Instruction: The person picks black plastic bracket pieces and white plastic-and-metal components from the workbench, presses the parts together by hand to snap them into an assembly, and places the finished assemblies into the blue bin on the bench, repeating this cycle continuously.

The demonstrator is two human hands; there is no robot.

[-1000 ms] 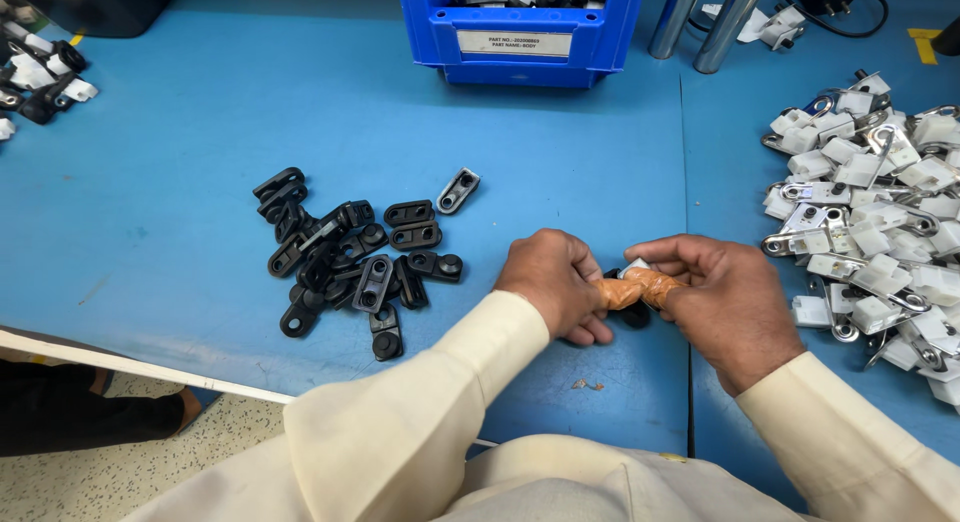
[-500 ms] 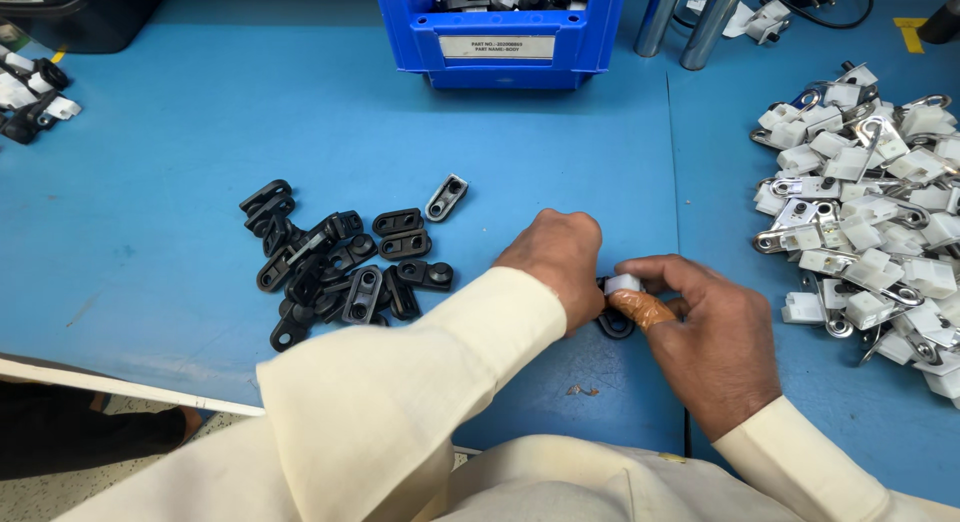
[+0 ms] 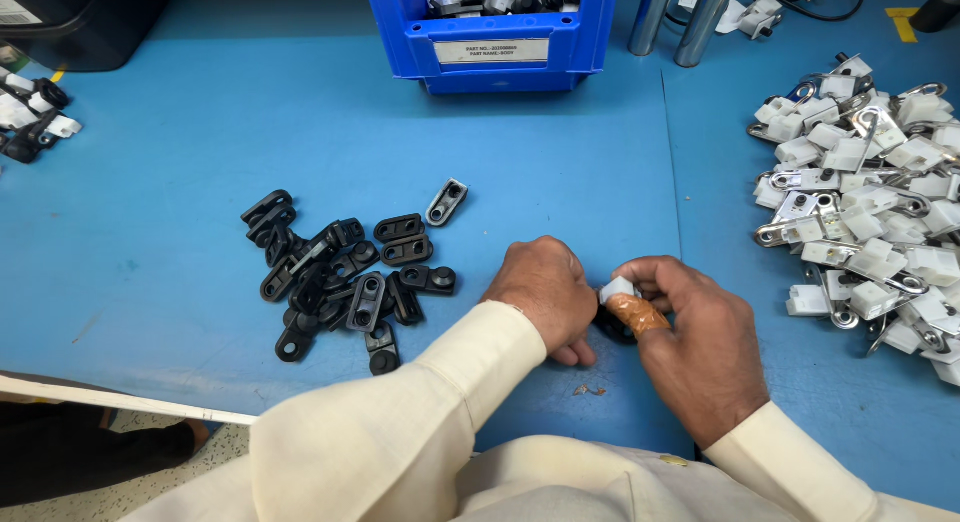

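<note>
- Far left on the blue worktable (image 3: 150,242), a loose heap of black plastic clips (image 3: 345,277) lies untouched, in the same spread as a second ago; one grey-faced clip (image 3: 446,202) sits apart at its upper right.
- At centre, the left hand (image 3: 545,292) has drawn close to the table, fingers curled narrow over a small black part (image 3: 608,327) that only just shows beneath them.
- Just beside it, the right hand (image 3: 690,332), thumb wrapped in brown tape, pinches a small white piece (image 3: 617,288) tight against that black part; half a second ago the two hands had only just met, so the white piece now appears to be pressed onto the black one, a joining judged under way rather than finished.
- Behind, a blue bin (image 3: 500,42) holds more parts.
- Far right, a pile of white-and-metal assemblies (image 3: 860,202) lies well apart from both hands.
</note>
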